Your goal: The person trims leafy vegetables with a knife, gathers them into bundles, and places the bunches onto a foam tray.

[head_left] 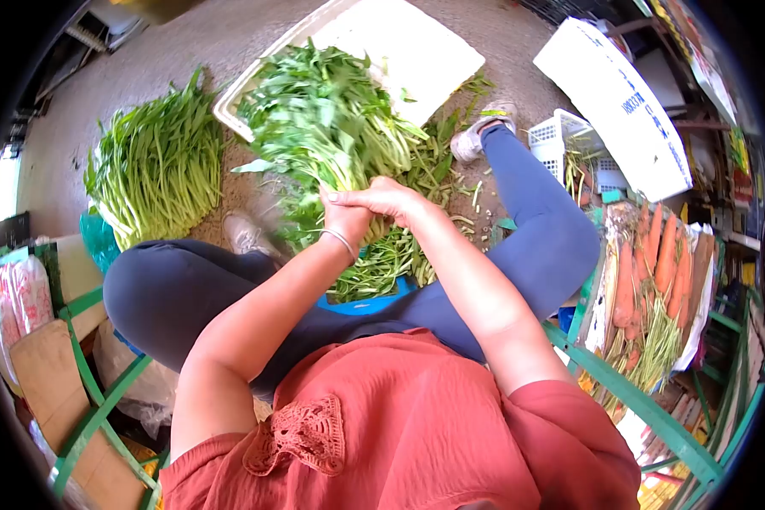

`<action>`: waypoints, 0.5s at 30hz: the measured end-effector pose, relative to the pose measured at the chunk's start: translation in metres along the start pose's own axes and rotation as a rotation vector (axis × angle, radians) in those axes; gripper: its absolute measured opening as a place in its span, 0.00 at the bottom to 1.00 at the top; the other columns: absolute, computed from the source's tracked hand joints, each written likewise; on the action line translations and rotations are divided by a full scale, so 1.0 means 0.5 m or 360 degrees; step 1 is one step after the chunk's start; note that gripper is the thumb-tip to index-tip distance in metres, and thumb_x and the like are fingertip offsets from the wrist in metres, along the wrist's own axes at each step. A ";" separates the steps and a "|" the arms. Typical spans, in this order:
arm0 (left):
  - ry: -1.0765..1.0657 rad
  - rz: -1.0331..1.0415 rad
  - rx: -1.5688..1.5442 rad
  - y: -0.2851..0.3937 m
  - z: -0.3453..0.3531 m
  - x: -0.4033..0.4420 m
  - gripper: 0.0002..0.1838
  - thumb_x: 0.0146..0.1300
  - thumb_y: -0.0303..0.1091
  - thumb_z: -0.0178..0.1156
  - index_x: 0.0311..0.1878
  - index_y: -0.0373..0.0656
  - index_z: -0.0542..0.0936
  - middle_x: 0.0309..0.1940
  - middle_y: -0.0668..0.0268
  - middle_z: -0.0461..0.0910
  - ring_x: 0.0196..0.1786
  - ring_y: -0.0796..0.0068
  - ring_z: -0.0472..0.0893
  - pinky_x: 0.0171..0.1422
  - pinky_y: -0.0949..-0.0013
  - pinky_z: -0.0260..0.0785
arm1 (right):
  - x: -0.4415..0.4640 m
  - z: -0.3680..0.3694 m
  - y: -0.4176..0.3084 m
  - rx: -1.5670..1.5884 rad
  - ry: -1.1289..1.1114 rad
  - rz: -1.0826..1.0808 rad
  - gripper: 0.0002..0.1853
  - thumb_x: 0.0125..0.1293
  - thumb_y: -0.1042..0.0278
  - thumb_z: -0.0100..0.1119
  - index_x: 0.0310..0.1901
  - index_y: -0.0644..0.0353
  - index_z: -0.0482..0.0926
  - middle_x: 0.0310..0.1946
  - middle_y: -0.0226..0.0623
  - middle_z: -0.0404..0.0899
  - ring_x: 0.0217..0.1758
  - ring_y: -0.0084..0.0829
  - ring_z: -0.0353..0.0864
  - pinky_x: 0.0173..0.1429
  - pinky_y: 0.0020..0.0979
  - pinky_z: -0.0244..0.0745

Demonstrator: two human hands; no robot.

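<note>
Both my hands are closed tight round the stems of one bundle of leafy greens (314, 115): my left hand (347, 218) has the stem end, with a bracelet (341, 241) at its wrist, and my right hand (389, 201) overlaps it from the other side. The leaves fan away from me over the near left corner of the white foam box (421, 42), slightly blurred, and hide part of its near edge.

Outside the left edge of that box, a second bundle (157, 161) lies on the floor (136, 59), stems toward me. Below my grip, loose leaves (382, 270) are heaped just beyond the blue rim (365, 304) between my thighs, and more are scattered along the near edge of the foam box.

To my right, a white foam panel (603, 98) leans with blue lettering printed along its face; it is too slanted and small for me to read surely. At its lower left edge sits a white plastic basket (549, 144) with stalks in it. Nearer me, carrots (646, 268) lie with their tops toward me, beside the green metal frame (646, 412). The coloured print at the far right edge is too blurred to make out.
</note>
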State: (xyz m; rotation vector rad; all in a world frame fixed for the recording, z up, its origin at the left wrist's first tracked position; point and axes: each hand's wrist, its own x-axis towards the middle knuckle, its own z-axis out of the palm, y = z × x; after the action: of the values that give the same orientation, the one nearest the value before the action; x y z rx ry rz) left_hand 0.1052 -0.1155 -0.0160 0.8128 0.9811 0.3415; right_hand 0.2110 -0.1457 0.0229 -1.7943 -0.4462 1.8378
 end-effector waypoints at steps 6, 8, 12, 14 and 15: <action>0.0214 -0.0396 0.0637 0.027 -0.025 -0.038 0.54 0.43 0.27 0.63 0.62 0.39 0.30 0.44 0.52 0.68 0.42 0.65 0.74 0.41 0.65 0.71 | 0.037 0.041 0.049 0.1037 -0.0422 0.0347 0.30 0.49 0.51 0.63 0.51 0.60 0.70 0.45 0.44 0.74 0.46 0.35 0.74 0.50 0.38 0.68; 0.0195 -0.0433 0.0329 0.076 -0.017 -0.066 0.43 0.44 0.24 0.61 0.58 0.37 0.42 0.41 0.53 0.70 0.38 0.66 0.76 0.36 0.66 0.72 | 0.027 0.045 0.028 0.1032 -0.0391 0.0348 0.28 0.50 0.53 0.63 0.50 0.60 0.70 0.45 0.44 0.74 0.47 0.35 0.74 0.51 0.39 0.68; 0.0075 -0.0423 0.0026 0.105 -0.021 -0.077 0.32 0.45 0.21 0.59 0.54 0.37 0.55 0.37 0.55 0.71 0.34 0.66 0.78 0.31 0.67 0.74 | -0.001 0.056 -0.029 0.0852 -0.0275 0.0319 0.25 0.50 0.56 0.62 0.48 0.62 0.72 0.42 0.44 0.75 0.42 0.33 0.76 0.47 0.36 0.71; -0.0017 -0.0465 0.0055 0.140 -0.016 -0.095 0.30 0.44 0.20 0.58 0.51 0.38 0.56 0.34 0.57 0.71 0.31 0.67 0.77 0.31 0.68 0.74 | -0.042 0.056 -0.070 0.0764 -0.0224 0.0307 0.23 0.50 0.58 0.62 0.44 0.65 0.74 0.36 0.44 0.77 0.37 0.32 0.78 0.41 0.31 0.74; -0.0090 -0.0491 0.0125 0.154 -0.013 -0.108 0.26 0.47 0.26 0.58 0.49 0.39 0.59 0.35 0.59 0.71 0.32 0.70 0.76 0.28 0.68 0.72 | -0.036 0.049 -0.059 0.0677 -0.0174 0.0174 0.21 0.49 0.60 0.62 0.41 0.66 0.76 0.33 0.42 0.78 0.34 0.30 0.78 0.39 0.32 0.75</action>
State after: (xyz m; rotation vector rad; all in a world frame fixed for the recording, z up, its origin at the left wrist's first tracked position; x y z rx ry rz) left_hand 0.0781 -0.0935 0.0714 0.7246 1.0541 0.0142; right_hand 0.1906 -0.1290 0.0561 -1.4578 0.0108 1.9352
